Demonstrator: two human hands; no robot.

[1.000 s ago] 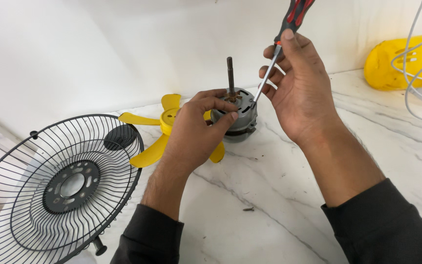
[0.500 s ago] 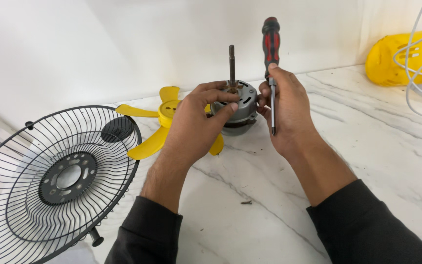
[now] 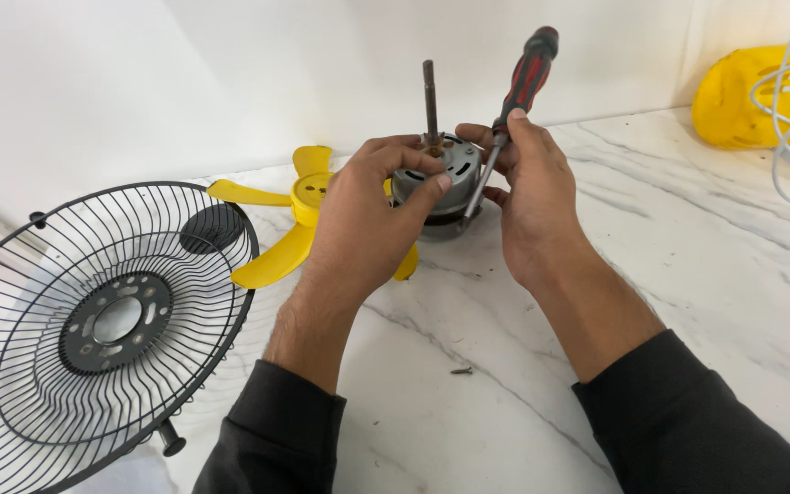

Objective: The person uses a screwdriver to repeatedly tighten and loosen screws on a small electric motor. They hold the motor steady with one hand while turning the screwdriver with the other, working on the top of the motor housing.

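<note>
Motor (image 3: 441, 183) upright on marble table (image 3: 688, 274), left hand (image 3: 368, 215) clamped on its housing, right hand (image 3: 532, 197) closed on red-handled screwdriver (image 3: 514, 101) beside it; loosening step likely, tip needs seating squarely.

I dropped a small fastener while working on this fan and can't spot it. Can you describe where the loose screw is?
Start at the white marble table. Look on its bare surface between the person's two forearms, nearer the viewer than the grey motor. The screw is a short dark sliver lying alone there, far smaller than anything around it.
</note>
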